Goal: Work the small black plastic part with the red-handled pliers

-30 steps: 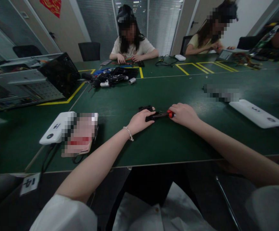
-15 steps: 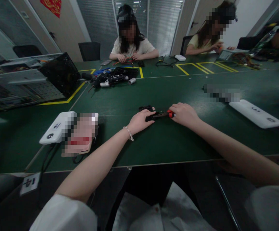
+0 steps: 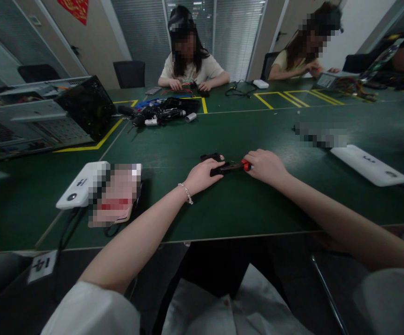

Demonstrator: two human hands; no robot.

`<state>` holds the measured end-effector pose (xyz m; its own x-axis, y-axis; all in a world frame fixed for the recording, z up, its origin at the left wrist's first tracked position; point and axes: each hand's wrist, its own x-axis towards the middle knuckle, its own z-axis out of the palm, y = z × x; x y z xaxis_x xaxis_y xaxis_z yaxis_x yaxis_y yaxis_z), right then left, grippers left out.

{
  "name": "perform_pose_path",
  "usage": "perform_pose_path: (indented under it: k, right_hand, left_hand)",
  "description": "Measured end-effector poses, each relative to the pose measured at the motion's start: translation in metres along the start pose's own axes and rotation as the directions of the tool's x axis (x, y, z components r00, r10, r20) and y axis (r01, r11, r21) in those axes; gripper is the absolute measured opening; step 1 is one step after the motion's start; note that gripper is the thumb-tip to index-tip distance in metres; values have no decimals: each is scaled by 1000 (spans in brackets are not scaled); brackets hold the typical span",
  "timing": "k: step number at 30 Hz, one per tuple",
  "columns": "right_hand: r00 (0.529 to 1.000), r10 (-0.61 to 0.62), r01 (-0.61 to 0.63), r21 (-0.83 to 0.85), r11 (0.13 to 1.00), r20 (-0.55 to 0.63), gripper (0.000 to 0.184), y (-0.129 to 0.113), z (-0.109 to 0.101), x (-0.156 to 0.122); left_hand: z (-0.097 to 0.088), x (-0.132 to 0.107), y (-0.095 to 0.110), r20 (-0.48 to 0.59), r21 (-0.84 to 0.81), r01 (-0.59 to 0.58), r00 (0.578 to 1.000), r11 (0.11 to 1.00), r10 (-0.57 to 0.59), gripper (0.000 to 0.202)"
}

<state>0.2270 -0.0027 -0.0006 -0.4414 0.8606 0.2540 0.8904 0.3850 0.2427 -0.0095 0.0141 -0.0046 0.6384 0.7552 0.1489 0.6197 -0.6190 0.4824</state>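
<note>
My left hand (image 3: pixel 203 176) is closed on a small black part (image 3: pixel 217 171), thumb on its far side and fingers on the near side. In my right hand (image 3: pixel 266 166) are pliers with red handles (image 3: pixel 246 165), gripped in a closed fist. Their dark metal jaws (image 3: pixel 235 167) point left and reach the black part; whether they bite on it I cannot tell. Just beyond my left thumb lies another small dark piece (image 3: pixel 211 157) with a pale end. Both hands rest low over the green table (image 3: pixel 243 204).
White power banks lie left (image 3: pixel 81 186) and right (image 3: pixel 369 165), the left one beside a blurred pink phone (image 3: pixel 118 195). An open computer case (image 3: pixel 44 116) stands far left. Ahead is a heap of black cables and parts (image 3: pixel 163 111). Two people (image 3: pixel 193 65) work across the table.
My hands, the pliers and the black part stay almost where they were. Across the table, one person's hands have moved apart slightly, with a dark object now between them.
</note>
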Motion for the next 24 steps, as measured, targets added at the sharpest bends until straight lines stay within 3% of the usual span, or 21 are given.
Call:
perform_pose_path:
  k: [24]
  right_hand:
    - [1000, 4, -4, 2, 1000, 7, 21, 3, 4, 0]
  left_hand:
    - [1, 0, -1, -10, -5, 3, 1000, 1000, -3, 44]
